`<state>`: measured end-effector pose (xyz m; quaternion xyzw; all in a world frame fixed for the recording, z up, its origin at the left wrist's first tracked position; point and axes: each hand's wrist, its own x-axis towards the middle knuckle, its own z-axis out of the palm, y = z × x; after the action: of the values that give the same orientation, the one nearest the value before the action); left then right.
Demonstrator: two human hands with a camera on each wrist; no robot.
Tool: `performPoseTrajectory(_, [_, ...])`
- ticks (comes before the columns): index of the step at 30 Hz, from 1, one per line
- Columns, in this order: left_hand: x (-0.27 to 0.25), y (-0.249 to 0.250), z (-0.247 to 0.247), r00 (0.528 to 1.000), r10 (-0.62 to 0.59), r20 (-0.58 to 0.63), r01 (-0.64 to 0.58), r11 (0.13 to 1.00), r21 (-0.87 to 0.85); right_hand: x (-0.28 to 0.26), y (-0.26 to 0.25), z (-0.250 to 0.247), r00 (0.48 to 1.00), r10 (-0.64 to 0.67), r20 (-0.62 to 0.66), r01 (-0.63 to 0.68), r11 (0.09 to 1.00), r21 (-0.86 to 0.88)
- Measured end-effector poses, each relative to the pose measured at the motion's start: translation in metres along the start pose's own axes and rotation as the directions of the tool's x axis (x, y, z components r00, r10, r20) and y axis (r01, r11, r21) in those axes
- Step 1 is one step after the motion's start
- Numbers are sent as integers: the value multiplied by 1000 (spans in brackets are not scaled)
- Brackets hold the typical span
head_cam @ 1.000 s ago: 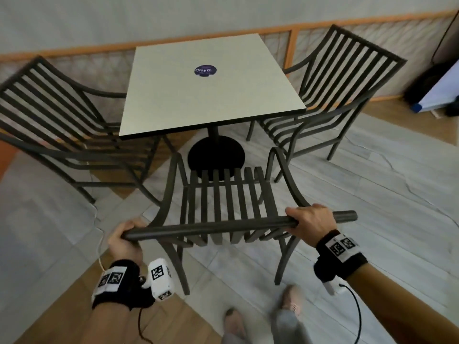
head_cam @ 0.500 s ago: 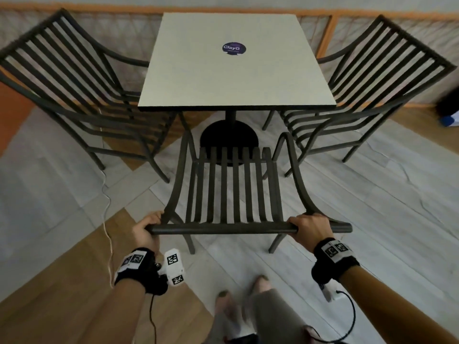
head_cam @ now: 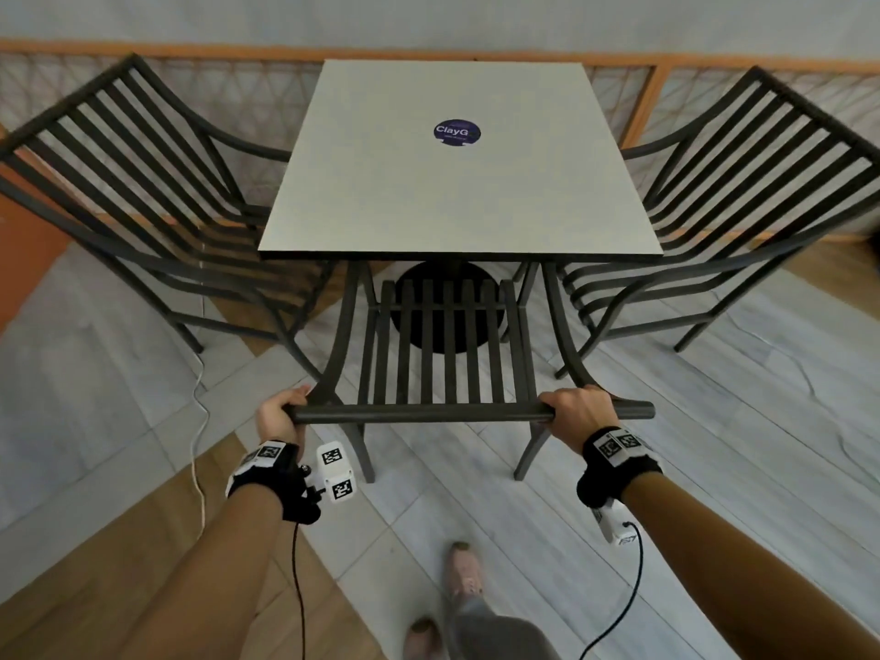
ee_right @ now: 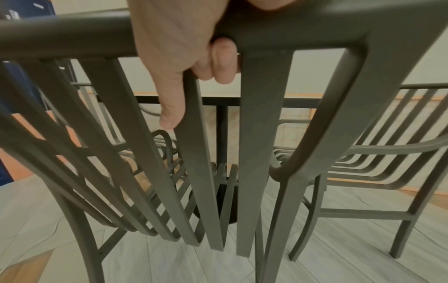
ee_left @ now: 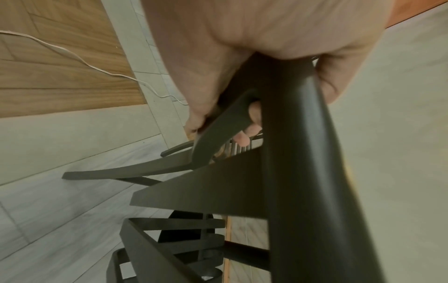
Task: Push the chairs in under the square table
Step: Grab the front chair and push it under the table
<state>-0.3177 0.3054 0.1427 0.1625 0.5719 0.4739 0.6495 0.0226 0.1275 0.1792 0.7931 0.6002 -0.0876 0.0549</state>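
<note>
A dark slatted metal chair [head_cam: 440,354] stands in front of me, its seat front under the near edge of the square pale table [head_cam: 457,183]. My left hand [head_cam: 278,414] grips the left end of the chair's top rail [head_cam: 428,413], and my right hand [head_cam: 574,414] grips the rail toward its right end. In the left wrist view my fingers [ee_left: 242,134] curl round the rail [ee_left: 303,172]. In the right wrist view my fingers [ee_right: 218,61] wrap the rail [ee_right: 72,34] above the back slats. Two more chairs sit at the table's left [head_cam: 157,192] and right [head_cam: 733,207] sides.
The table stands on a black round base [head_cam: 445,316]. A low railing with an orange wooden frame [head_cam: 643,107] runs behind the table. A white cable [head_cam: 200,421] trails over the floor at the left. My feet [head_cam: 462,578] are just behind the chair.
The chair has slid forward toward the table, its seat front now under the table edge. Both hands keep their grip on the top rail, and I have stepped closer.
</note>
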Motion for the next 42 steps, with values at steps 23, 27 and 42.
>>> performPoseTrajectory(23, [68,37,33,981,51,188,-139,860,491,77,-17,-29,998,-67,23,69,987,-147])
performPoseTrajectory(27, [57,65,22,953,-70,294,-124,795,593,88,-79,-46,961,-276,32,277,958,-74])
performPoseTrajectory(42, [234,246,-139,969,-72,238,-229,114,967,252,-437,-108,789,-609,78,585,785,205])
